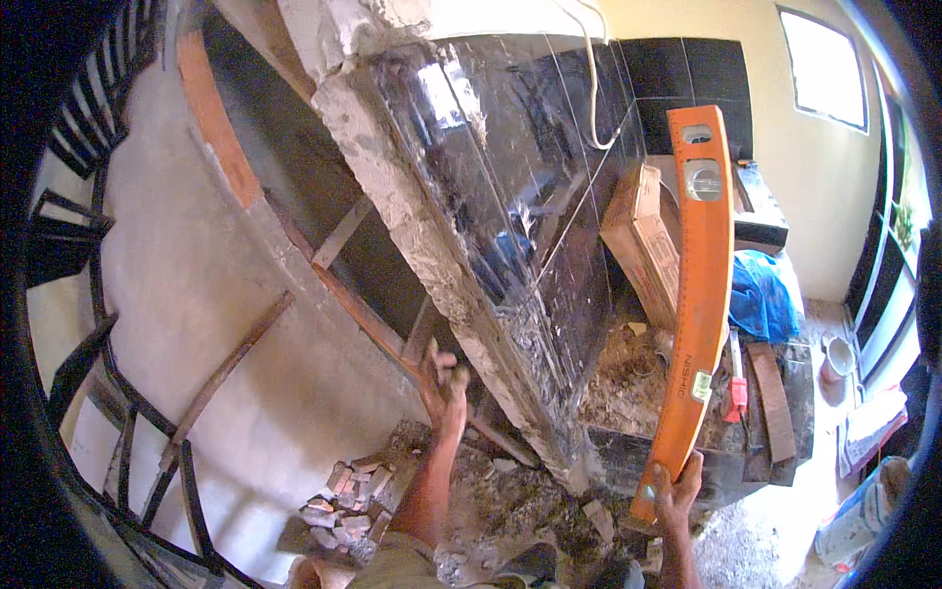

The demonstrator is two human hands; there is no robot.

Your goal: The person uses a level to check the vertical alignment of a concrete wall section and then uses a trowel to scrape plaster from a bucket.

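My right hand [675,494] grips the lower end of a long orange spirit level [703,245], held upright at the right. My left hand [442,388] is at centre, fingers curled beside a narrow slat [341,234] and the rough edge of a broken masonry wall [392,196]; what it holds, if anything, I cannot make out. Glossy black tiles [500,147] cover the wall face. Behind the level, a cardboard box [633,245] leans on a rubble-strewn black ledge [628,442].
Black metal stair railing [108,353] curves along the left. Brick pieces [348,496] and rubble lie below. At right are a blue cloth [760,294], a red-ended tool [734,398], wooden boards [770,398], a bucket [837,358] and a sack [854,520]. A window [824,69] is high up.
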